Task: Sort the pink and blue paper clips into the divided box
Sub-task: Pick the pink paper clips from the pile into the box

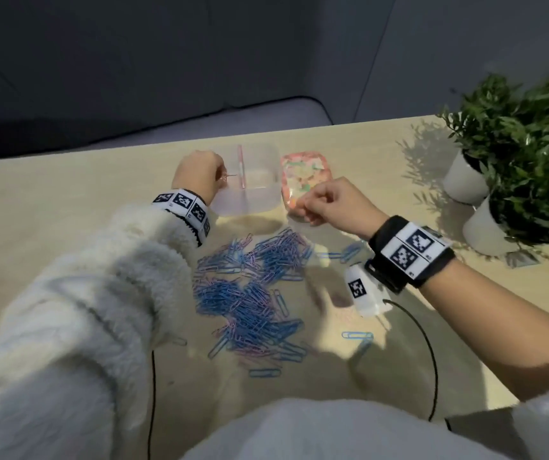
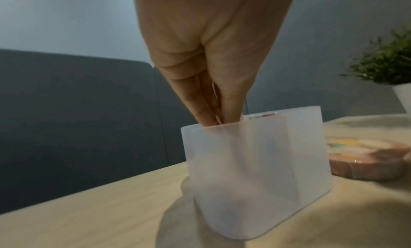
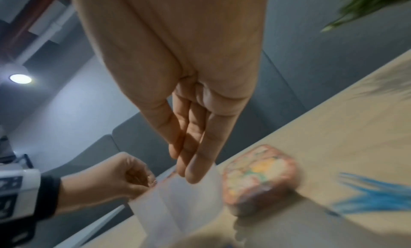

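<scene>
A loose pile of blue and pink paper clips (image 1: 253,293) lies on the wooden table in front of me. Behind it stands the translucent divided box (image 1: 260,197), with a pink divider (image 1: 241,171) down its middle. My left hand (image 1: 221,175) pinches a pink paper clip (image 1: 230,175) over the box's left compartment. In the left wrist view its fingertips (image 2: 206,118) dip just inside the box's rim (image 2: 255,172). My right hand (image 1: 303,207) hovers right of the box with fingertips (image 3: 193,176) pressed together. No clip shows between them.
The box's pink patterned lid (image 1: 304,174) lies flat right of the box, under my right hand. Two potted plants in white pots (image 1: 465,180) stand at the table's right edge. A few stray blue clips (image 1: 357,335) lie to the right. A black cable (image 1: 429,360) runs off the near edge.
</scene>
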